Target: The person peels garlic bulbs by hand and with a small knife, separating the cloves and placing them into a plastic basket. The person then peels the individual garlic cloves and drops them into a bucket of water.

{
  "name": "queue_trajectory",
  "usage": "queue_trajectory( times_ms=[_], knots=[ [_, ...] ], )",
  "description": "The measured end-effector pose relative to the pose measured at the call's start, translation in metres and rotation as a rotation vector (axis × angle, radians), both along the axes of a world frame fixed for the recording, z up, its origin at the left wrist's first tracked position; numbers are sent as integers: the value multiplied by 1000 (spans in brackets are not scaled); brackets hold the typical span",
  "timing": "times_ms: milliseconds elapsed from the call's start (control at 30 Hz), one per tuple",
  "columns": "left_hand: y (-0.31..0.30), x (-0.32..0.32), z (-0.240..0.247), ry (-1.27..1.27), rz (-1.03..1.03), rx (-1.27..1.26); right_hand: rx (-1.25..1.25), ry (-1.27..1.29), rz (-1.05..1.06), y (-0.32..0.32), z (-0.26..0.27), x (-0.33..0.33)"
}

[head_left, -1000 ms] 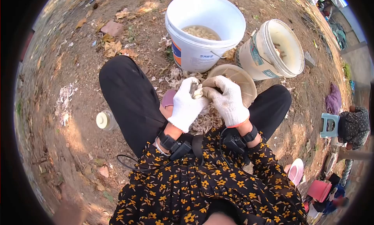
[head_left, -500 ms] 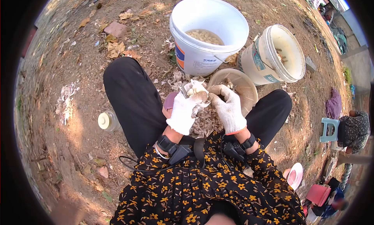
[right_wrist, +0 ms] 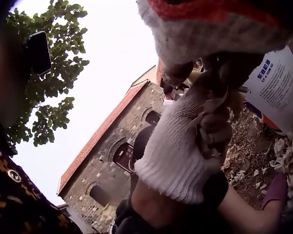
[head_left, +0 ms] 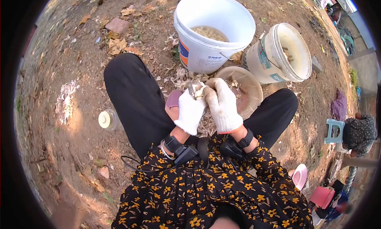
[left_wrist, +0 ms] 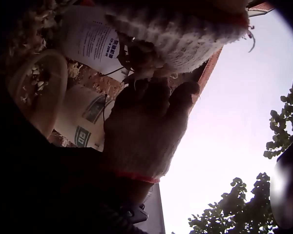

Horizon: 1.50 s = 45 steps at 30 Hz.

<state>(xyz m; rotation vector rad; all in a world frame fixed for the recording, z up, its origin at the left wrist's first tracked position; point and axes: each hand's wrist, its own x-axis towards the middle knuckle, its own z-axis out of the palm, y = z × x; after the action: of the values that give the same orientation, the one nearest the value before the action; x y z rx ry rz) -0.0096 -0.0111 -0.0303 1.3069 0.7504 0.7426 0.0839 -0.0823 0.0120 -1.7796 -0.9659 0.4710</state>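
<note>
Both hands wear white knitted gloves and meet over the lap in the head view. My left hand [head_left: 189,114] grips a garlic bulb [head_left: 199,93] with pale cloves showing, and a flat grey metal piece like a short blade [head_left: 191,88] sticks up beside it. From the other side my right hand [head_left: 224,109], its fingertips soiled brown, pinches the garlic with thumb and curled fingers. In the right wrist view, papery skin hangs along the left hand [right_wrist: 176,141]. A tan basin [head_left: 258,99] with a few brownish bulbs stands just beyond the right hand.
A white bucket [head_left: 198,56] holds pale cloves in liquid; a cream bucket [head_left: 262,60] stands right of it. Garlic skins [head_left: 206,126] litter the ground between the legs. A lidded jar [head_left: 106,120] sits by the left knee. Another person [head_left: 359,132] is at far right near a blue stool [head_left: 334,130].
The hands drew apart half a second ago, showing the cloves in the left hand. Now the right hand has moved left and its fingers are back on the garlic.
</note>
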Motion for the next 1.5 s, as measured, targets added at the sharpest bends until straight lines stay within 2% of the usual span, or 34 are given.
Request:
queue_trajectory(
  times_ms=[33,167,233,267,333,367,467,567,667,767,867,900,1000,1033,1067,1133,1367,1433,1500],
  knots=[
    [-1,0,-6,-39,2,-29,40,-71,-16,1,-5,-1],
    [1,0,-33,-102,-49,-72,105,30,4,-1,-6,3],
    [5,4,-24,-247,-71,-361,132,63,1,0,-6,9],
    [5,4,-19,-319,-81,-505,74,284,-17,-1,-3,13],
    [8,1,-13,-351,-141,-586,-43,725,-58,-4,9,22],
    [10,1,-10,-366,-173,-625,24,641,19,-5,-3,29],
    [9,-1,-7,-357,-180,-606,-12,806,-24,-10,5,28],
    [11,-2,-8,-364,-174,-644,183,996,-82,-5,7,16],
    [10,-1,-3,-329,-134,-565,209,997,-72,-5,3,16],
    [8,-1,-7,-289,-157,-406,-97,627,77,-8,19,25],
    [7,-1,-3,-192,-127,-260,69,567,-140,-8,-2,41],
    [7,0,-4,-198,-125,-226,82,583,-154,-9,2,49],
    [7,3,-8,-185,-151,-142,86,397,73,-13,16,54],
    [7,3,-6,-164,-177,-123,-43,551,114,-14,37,47],
    [8,2,-5,-142,-201,-102,-68,531,163,-14,32,46],
    [7,0,-2,-108,-204,-99,-127,220,212,-10,28,37],
    [9,-4,-3,-178,-169,-385,30,238,32,-3,10,13],
    [7,-1,-10,-127,-134,-313,76,281,-40,1,1,10],
    [6,-1,-11,-73,-111,-194,69,452,-59,2,-1,13]
  ],
)
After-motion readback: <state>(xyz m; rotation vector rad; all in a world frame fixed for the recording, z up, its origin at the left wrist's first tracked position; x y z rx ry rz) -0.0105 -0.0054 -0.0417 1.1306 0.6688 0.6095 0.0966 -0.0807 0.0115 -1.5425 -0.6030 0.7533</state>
